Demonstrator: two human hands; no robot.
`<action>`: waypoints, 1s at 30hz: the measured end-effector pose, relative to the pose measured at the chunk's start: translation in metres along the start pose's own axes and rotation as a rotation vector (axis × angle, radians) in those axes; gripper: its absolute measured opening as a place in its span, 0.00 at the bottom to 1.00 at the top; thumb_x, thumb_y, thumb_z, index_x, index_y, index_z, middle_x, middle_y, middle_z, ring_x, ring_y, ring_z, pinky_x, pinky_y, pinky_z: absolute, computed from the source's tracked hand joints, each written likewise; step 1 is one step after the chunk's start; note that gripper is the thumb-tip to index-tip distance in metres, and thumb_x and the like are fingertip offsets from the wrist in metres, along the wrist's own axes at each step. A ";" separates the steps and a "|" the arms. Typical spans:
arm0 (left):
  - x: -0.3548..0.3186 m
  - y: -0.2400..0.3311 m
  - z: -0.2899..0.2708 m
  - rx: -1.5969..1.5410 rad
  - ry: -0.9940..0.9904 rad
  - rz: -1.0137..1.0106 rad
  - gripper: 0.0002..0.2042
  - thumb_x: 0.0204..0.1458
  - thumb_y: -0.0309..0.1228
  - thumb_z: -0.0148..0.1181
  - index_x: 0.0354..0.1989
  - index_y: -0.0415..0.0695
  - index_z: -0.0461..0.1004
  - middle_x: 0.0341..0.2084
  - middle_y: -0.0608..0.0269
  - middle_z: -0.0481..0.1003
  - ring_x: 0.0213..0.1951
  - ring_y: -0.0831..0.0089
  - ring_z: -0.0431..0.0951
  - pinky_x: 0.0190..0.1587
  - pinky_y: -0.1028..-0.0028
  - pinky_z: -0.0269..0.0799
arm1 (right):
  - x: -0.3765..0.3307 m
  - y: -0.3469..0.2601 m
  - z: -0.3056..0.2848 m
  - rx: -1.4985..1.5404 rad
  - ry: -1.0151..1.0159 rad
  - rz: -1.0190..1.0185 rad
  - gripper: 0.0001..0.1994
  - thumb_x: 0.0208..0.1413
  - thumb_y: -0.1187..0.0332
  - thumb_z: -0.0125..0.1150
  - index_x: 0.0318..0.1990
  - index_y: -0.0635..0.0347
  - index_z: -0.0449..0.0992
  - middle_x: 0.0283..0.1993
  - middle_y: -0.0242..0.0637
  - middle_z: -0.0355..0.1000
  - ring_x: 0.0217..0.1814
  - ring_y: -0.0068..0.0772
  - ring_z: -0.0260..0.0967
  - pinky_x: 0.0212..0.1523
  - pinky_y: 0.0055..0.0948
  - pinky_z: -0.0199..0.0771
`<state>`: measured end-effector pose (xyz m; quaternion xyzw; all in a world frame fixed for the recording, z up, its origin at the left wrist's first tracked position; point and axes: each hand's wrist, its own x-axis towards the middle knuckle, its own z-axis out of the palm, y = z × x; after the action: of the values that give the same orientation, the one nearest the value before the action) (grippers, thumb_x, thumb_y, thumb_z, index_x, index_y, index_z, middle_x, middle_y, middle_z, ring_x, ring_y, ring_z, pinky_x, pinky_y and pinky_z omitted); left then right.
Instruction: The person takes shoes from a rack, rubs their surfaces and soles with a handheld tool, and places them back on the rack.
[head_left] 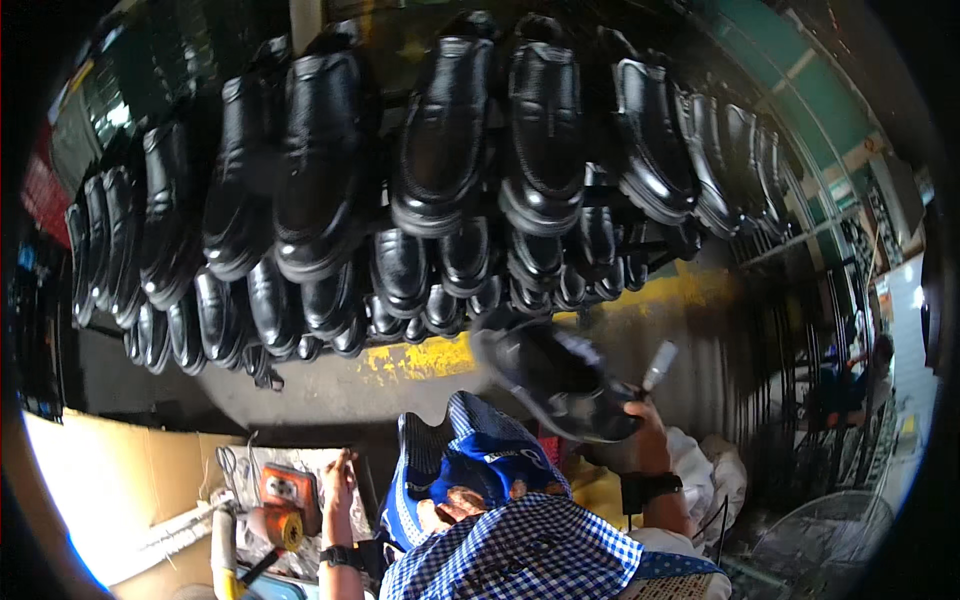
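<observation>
My right hand [648, 430] is closed round the heel end of a black leather shoe [545, 370], which is blurred and hangs above my lap with its toe toward the upper left. A small tool with a pale, whitish cylindrical end [660, 364] sticks up from the same hand; its kind cannot be made out. My left hand [340, 482] is held low at the left, beside an open box, its fingers partly stretched and holding nothing that I can see. A dark band circles each wrist.
Rows of black shoes [440, 150] hang on a rack ahead, toes downward, with lower rows behind. At the lower left, a cardboard box [190, 465] stands near an orange socket box [290, 487] and a wire spool [278, 527]. A wire-guarded fan [825, 535] is at the lower right.
</observation>
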<state>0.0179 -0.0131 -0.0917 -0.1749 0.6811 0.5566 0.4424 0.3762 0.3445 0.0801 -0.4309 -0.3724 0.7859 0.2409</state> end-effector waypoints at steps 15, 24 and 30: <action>0.014 0.024 0.041 0.216 -0.042 0.109 0.12 0.50 0.39 0.53 0.30 0.42 0.73 0.08 0.75 0.58 0.10 0.85 0.56 0.13 0.83 0.50 | 0.100 -0.024 -0.099 -0.105 0.723 -0.487 0.14 0.45 0.62 0.59 0.39 0.57 0.71 0.34 0.30 0.69 0.31 0.28 0.68 0.28 0.27 0.68; -0.016 0.035 0.075 0.263 0.034 0.213 0.12 0.50 0.40 0.53 0.30 0.42 0.72 0.10 0.75 0.59 0.12 0.85 0.58 0.15 0.83 0.52 | 0.223 -0.123 -0.078 -0.194 0.731 -0.005 0.31 0.34 0.42 0.64 0.39 0.59 0.66 0.21 0.26 0.60 0.15 0.17 0.54 0.09 0.19 0.46; -0.039 0.014 0.061 0.258 0.093 0.256 0.13 0.51 0.40 0.52 0.30 0.42 0.72 0.10 0.74 0.60 0.13 0.85 0.59 0.16 0.83 0.53 | 0.256 -0.115 -0.145 0.046 1.239 -0.384 0.23 0.40 0.49 0.64 0.23 0.63 0.67 0.17 0.32 0.63 0.13 0.25 0.56 0.10 0.25 0.51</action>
<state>0.0538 0.0375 -0.0516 -0.0543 0.7832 0.5076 0.3549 0.3762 0.6478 -0.0073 -0.7251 -0.2180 0.3424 0.5563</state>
